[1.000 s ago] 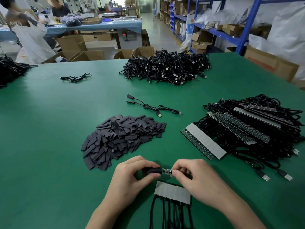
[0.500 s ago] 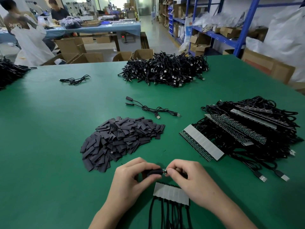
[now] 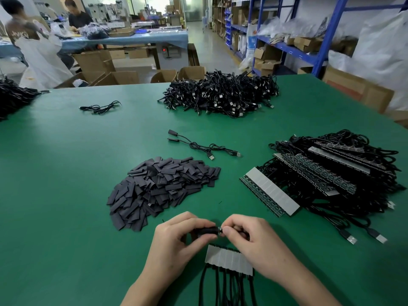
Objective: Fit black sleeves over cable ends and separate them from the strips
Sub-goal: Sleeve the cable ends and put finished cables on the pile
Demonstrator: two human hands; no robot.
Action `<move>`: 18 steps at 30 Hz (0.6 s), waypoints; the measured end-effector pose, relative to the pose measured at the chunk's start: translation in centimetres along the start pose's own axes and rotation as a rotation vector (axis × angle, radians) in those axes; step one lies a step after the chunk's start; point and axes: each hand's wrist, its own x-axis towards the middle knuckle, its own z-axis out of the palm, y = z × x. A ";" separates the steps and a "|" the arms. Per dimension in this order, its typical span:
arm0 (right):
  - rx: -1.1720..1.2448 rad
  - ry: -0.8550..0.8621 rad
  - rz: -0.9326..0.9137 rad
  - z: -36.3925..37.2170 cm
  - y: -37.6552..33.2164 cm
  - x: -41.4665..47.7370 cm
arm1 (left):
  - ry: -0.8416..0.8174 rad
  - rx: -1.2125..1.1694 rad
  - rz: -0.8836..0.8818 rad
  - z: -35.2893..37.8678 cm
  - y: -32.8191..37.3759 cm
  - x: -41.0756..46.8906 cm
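My left hand (image 3: pixel 176 237) pinches a black sleeve (image 3: pixel 207 230) between thumb and fingers. My right hand (image 3: pixel 247 237) grips the small cable end (image 3: pixel 220 228), which sits almost fully inside the sleeve; only a short tip shows between my fingertips. Just below my hands lies a grey strip (image 3: pixel 228 259) with several black cables running toward me. A heap of loose black sleeves (image 3: pixel 161 186) lies just beyond my left hand.
Stacked strips with cables (image 3: pixel 320 177) fill the right side of the green table (image 3: pixel 66 173). Two sleeved cables (image 3: pixel 198 146) lie mid-table, a big cable pile (image 3: pixel 220 96) at the back, one loose cable (image 3: pixel 99 107) far left. People work at a distant table.
The sleeve has slid further over the cable end, so less of the small board shows between my fingertips. Both hands have stayed in the same spot.
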 end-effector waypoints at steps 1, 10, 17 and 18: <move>0.001 0.000 0.000 0.0 0.0 0.0 | 0.001 -0.002 0.002 0.0 0.0 0.0; 0.014 0.001 -0.012 0.2 0.2 0.0 | 0.000 -0.021 0.013 0.1 -0.1 -0.1; 0.018 -0.006 -0.019 0.1 0.2 0.0 | -0.001 -0.022 0.012 0.1 0.2 0.0; 0.019 -0.007 -0.021 0.2 0.2 0.0 | -0.001 -0.021 0.009 0.1 0.2 0.0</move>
